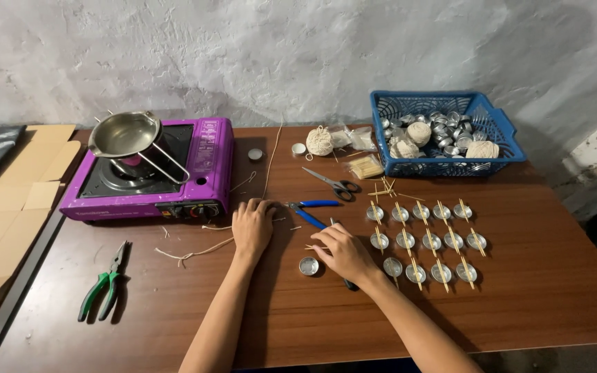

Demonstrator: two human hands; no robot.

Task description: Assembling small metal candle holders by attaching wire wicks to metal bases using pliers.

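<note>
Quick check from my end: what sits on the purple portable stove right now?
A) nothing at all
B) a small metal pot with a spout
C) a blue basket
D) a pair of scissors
B: a small metal pot with a spout and wire handle rests on the burner of the purple stove, while the blue basket and the scissors are on the table to its right.

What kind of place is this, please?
Probably a small home craft workspace: a wooden table against a rough plastered wall, with a purple portable stove and rows of small metal cups.
</note>
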